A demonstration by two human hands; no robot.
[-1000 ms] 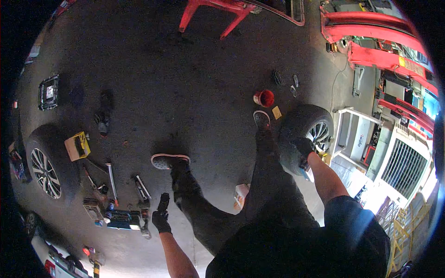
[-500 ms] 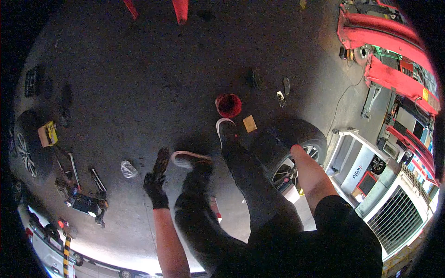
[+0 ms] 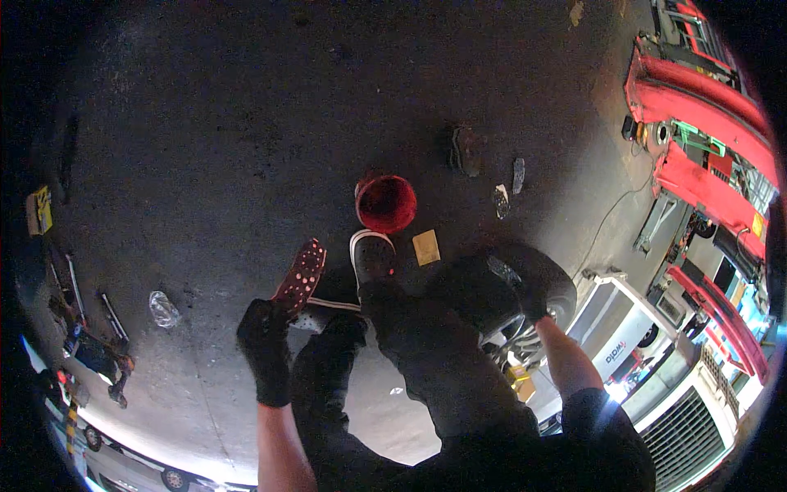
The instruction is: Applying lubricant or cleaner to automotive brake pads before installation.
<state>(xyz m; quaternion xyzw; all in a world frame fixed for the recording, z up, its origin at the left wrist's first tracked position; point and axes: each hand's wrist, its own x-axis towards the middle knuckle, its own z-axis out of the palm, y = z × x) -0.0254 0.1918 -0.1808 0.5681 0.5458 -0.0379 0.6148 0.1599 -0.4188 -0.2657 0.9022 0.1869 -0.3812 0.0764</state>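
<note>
My gloved left hand (image 3: 264, 344) is closed on a dark, elongated flat piece (image 3: 301, 275) with a reddish, pale-spotted face, beside my shoe tips. My gloved right hand (image 3: 526, 297) is low against a black tyre (image 3: 459, 279) on a spoked wheel, around a greyish elongated piece (image 3: 502, 268) too dark to make out. Just beyond my shoe (image 3: 373, 254) are a red bucket (image 3: 385, 201) and a tan square (image 3: 426, 247). Two small flat pieces (image 3: 502, 199) and a dark lump (image 3: 463, 152) lie farther right.
Several tools (image 3: 92, 353), a yellow box (image 3: 39, 210) and clear crumpled plastic (image 3: 164, 309) are on the floor to the left. Red lift equipment (image 3: 697, 98) and a white cabinet (image 3: 615, 320) line the right side. A car (image 3: 115, 463) shows at lower left.
The piece in my left hand has turned to show its spotted face. My right hand and forearm have shifted lower in view. The bucket appears nearer the middle as the view shifts.
</note>
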